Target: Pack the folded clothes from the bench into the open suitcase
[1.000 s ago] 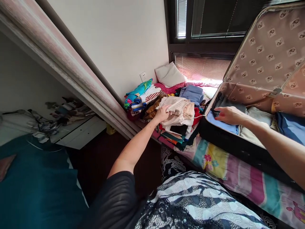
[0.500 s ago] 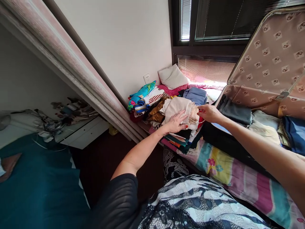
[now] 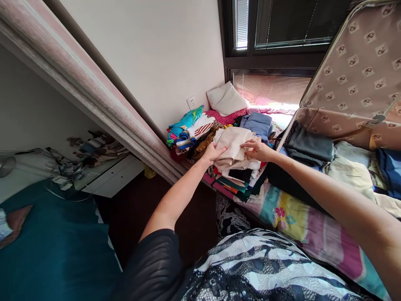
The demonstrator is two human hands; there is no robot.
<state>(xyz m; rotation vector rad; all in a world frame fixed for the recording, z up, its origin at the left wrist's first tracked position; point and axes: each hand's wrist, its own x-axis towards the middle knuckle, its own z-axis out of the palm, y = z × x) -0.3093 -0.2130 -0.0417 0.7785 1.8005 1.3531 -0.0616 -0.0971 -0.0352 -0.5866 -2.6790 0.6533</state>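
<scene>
A folded cream scarf [image 3: 233,140] with a fringed right end lies on top of a pile of folded clothes [image 3: 241,184]. My left hand [image 3: 214,154] grips its left edge, thumb on top and the other fingers tucked beneath. At the fringed end, my right hand [image 3: 258,150] rests with fingers apart and touching the cloth. Behind the scarf sits a folded blue garment [image 3: 257,123]. To the left, more clothes are heaped, with a bright turquoise patterned piece [image 3: 184,123] on top.
An open suitcase [image 3: 344,110] with a pink printed lining stands at right, holding folded clothes. A pale cushion [image 3: 226,99] leans against the wall by the window. Striped floral bedding [image 3: 294,219] lies under the suitcase. A curtain [image 3: 94,88] hangs at left, before a white drawer unit [image 3: 112,175].
My left hand has moved from the scarf's top to its left edge and now grips it. My right hand has shifted left, its fingers spreading over the fringed end. The scarf looks more neatly folded.
</scene>
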